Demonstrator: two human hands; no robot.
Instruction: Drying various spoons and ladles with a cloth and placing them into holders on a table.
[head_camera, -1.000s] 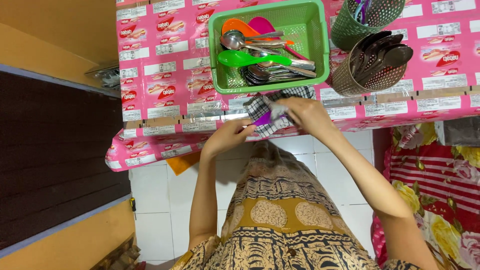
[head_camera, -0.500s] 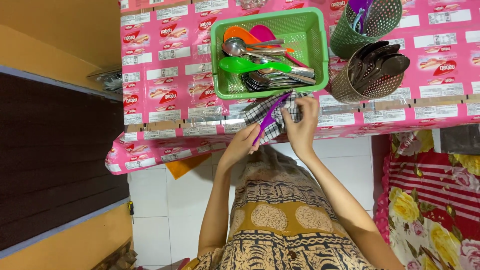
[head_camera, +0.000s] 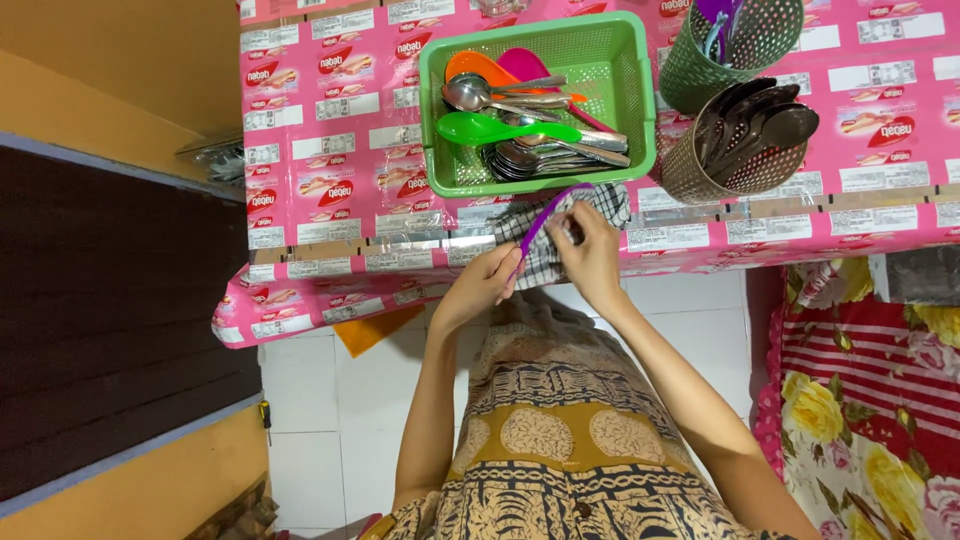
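We are wiping the purple spoon (head_camera: 541, 222), left hand (head_camera: 487, 285) pinching its handle, right hand (head_camera: 590, 250) clenching the cloth (head_camera: 560, 235) at six o'clock of the basket (head_camera: 640, 100).

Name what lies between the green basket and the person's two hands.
In the head view, a checked cloth and a purple utensil sit between the green basket and the left hand and right hand.

A glossy purple plastic spoon (head_camera: 545, 222) lies against soft checked cloth (head_camera: 560, 235). The green basket (head_camera: 632, 100) is matt perforated plastic holding shiny metal spoons (head_camera: 545, 155). Glossy printed plastic sheeting covers the surface (head_camera: 330, 160).
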